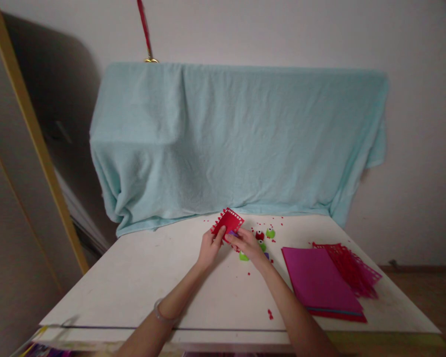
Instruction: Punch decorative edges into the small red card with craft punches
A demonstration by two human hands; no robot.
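My left hand [210, 244] pinches a small red sheet of paper [228, 223] by its lower left corner, thumb on top. Rows of punched holes run along the sheet's upper edges. At its right edge, my right hand [247, 242] is closed around a small purple craft punch [232, 234], mostly hidden by the fingers. Beside the right hand lie several small punches with eye-like tops: a green one [270, 232], a red one [259, 235] and another green one [244, 256] partly under the hand. Tiny red paper bits are scattered around them.
On the right of the white table [134, 282] lies a stack of coloured paper, magenta sheet [319, 277] on top. Behind it sits a pile of punched red and pink paper [351, 270]. A light blue cloth [245, 139] hangs over something along the back edge.
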